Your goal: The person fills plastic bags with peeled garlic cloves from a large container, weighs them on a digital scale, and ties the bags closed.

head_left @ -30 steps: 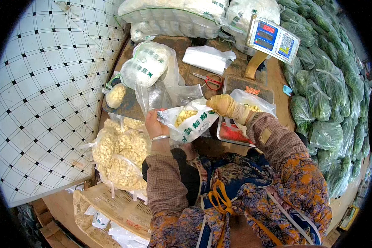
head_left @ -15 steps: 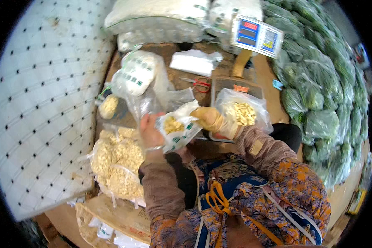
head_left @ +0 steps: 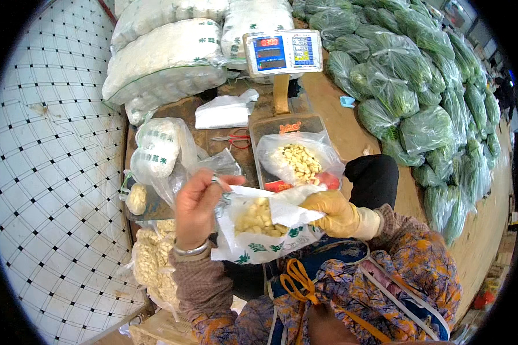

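Note:
A white plastic bag (head_left: 253,247) with green print hangs open-mouthed in front of me, with peeled garlic cloves (head_left: 260,217) inside. My left hand (head_left: 198,204), bare with a bracelet at the wrist, has its fingers curled at the bag's left edge. On the right side, my right hand (head_left: 331,211) in a yellowish glove grips the rim. Just beyond stands a weighing scale (head_left: 259,167). On its pan rests an opened clear bag (head_left: 270,150) of more garlic cloves (head_left: 300,163). The scale's lit display (head_left: 283,53) rises on a post behind.
Red-handled scissors (head_left: 239,138) and white folded bags (head_left: 221,112) lie left of the scale. A filled printed bag (head_left: 155,149) and a small garlic bundle (head_left: 136,199) sit farther left. Large white sacks (head_left: 167,52) are stacked behind; bagged green vegetables (head_left: 403,92) pile at right.
My view has shifted, so the scale and sacks appear farther left. The bag of garlic has come nearer to me and its mouth is wider. Both hands still hold it.

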A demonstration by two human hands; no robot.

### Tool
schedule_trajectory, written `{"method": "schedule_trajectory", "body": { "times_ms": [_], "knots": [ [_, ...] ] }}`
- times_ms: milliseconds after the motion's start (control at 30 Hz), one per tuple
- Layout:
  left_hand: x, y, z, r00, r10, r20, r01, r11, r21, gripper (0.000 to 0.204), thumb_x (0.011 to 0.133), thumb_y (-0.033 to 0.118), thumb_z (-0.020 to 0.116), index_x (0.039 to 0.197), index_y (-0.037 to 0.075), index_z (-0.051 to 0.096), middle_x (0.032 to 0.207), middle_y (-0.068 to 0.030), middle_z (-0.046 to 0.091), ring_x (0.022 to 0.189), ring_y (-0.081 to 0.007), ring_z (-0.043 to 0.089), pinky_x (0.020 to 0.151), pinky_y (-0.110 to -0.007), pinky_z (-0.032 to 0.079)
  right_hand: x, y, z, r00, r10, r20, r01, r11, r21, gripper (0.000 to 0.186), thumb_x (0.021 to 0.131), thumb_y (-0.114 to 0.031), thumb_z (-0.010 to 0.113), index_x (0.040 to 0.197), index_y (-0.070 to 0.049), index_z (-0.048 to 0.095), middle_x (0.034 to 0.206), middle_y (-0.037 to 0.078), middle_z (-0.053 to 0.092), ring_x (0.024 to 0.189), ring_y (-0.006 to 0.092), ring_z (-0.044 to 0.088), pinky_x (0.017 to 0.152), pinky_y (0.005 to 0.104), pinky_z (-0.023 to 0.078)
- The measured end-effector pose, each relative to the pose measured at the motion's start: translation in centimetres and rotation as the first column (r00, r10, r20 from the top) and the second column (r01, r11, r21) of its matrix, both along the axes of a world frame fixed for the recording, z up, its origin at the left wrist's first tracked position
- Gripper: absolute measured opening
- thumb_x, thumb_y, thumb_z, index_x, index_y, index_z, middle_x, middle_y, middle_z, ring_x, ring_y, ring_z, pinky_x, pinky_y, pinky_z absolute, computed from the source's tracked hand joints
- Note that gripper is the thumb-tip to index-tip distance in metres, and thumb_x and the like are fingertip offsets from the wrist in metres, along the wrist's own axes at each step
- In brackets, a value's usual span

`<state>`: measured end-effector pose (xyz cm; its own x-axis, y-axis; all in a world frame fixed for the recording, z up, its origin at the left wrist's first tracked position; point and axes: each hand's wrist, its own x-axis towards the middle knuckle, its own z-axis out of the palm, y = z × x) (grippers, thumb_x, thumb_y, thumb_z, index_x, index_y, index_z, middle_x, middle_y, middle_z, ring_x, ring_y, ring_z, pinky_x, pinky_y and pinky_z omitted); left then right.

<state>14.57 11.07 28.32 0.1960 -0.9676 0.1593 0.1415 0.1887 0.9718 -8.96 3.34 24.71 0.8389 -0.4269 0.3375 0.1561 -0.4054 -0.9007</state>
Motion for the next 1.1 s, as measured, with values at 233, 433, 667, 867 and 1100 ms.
{"method": "schedule_trajectory", "body": {
  "times_ms": [233, 433, 667, 867, 1100],
  "knots": [
    [-4.9, -4.8, -7.5, 0.956, -0.095, -0.276, 0.120, 0.990, 0.075, 0.014, 0.085, 0.009, 0.041, 0.077, 0.000, 0.048, 0.082, -0.0149, 0.058, 0.081, -0.0176, 0.056, 0.073, -0.026, 0.042, -4.9, 0.8, -3.8, 0.950, -0.275, -0.149, 0.268, 0.961, -0.070, 0.020, 0.077, -0.021, 0.057, 0.087, -0.003, 0.056, 0.081, 0.012, 0.058, 0.076, 0.0267, 0.056, 0.065, 0.0313, 0.044],
    [-5.5, -11.6, -12.4, 0.882, -0.085, -0.464, 0.232, 0.935, 0.270, 0.012, 0.085, 0.012, 0.042, 0.081, 0.002, 0.047, 0.075, -0.0087, 0.056, 0.076, -0.0133, 0.056, 0.066, -0.023, 0.045, -5.5, -2.8, -8.3, 0.821, -0.542, -0.182, 0.560, 0.826, 0.069, 0.016, 0.079, -0.017, 0.056, 0.085, -0.002, 0.055, 0.075, 0.011, 0.056, 0.072, 0.0186, 0.053, 0.065, 0.0288, 0.042],
    [-3.5, -13.9, -22.8, 0.915, -0.403, 0.038, 0.335, 0.806, 0.488, 0.019, 0.082, 0.020, 0.048, 0.089, 0.003, 0.053, 0.080, -0.0020, 0.056, 0.071, -0.0096, 0.052, 0.065, -0.023, 0.044, -4.8, -7.8, -9.4, 0.784, -0.583, -0.213, 0.615, 0.775, 0.146, 0.019, 0.082, -0.019, 0.050, 0.081, 0.000, 0.052, 0.071, 0.010, 0.053, 0.066, 0.0173, 0.049, 0.062, 0.0270, 0.040],
    [-3.3, -13.7, -26.4, 0.951, -0.302, -0.058, 0.291, 0.821, 0.492, 0.026, 0.080, 0.019, 0.050, 0.099, 0.001, 0.052, 0.093, -0.0076, 0.053, 0.078, -0.0179, 0.053, 0.069, -0.027, 0.043, -1.4, -13.2, -12.9, 0.882, -0.369, -0.292, 0.280, 0.911, -0.304, 0.028, 0.076, -0.026, 0.050, 0.090, -0.002, 0.055, 0.090, 0.019, 0.054, 0.087, 0.0337, 0.049, 0.076, 0.0404, 0.038],
    [-2.4, -15.6, -25.9, 0.881, -0.307, 0.361, 0.159, 0.909, 0.384, 0.028, 0.078, 0.017, 0.052, 0.101, 0.001, 0.051, 0.098, -0.0098, 0.051, 0.085, -0.0201, 0.049, 0.075, -0.029, 0.040, 1.3, -16.1, -16.7, 0.887, -0.086, -0.454, -0.017, 0.976, -0.218, 0.025, 0.076, -0.023, 0.050, 0.091, -0.005, 0.058, 0.091, 0.015, 0.057, 0.089, 0.0287, 0.052, 0.078, 0.0356, 0.039]
  ]
}}
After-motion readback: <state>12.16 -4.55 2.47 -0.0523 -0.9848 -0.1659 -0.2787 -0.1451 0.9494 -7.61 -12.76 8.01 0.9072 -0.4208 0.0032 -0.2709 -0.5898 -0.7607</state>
